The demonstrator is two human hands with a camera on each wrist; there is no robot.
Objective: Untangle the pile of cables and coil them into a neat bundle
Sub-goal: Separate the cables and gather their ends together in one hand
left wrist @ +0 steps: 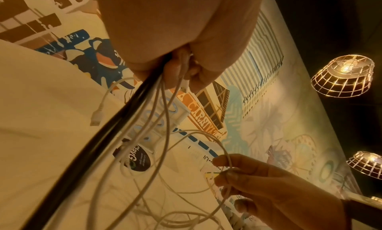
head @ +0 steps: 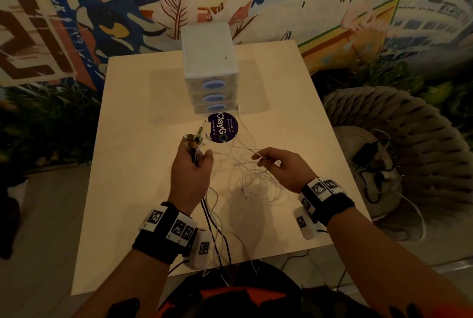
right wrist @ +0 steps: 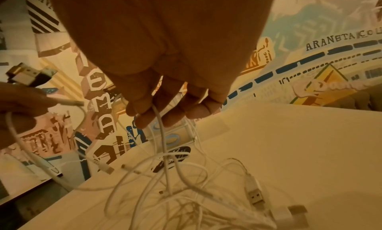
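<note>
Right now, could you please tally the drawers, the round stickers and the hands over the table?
Drawers: 3
Round sticker: 1
Hands: 2, the left hand gripping cable ends, the right hand pinching a white cable
Total: 6

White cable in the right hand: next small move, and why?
Probably draw the white cable up and to the right, out of the loose white tangle on the table. The right hand pinches that one strand, while the left hand grips a bunch of cable ends, plugs up. The strand runs between the hands, so pulling should show where it snags.
</note>
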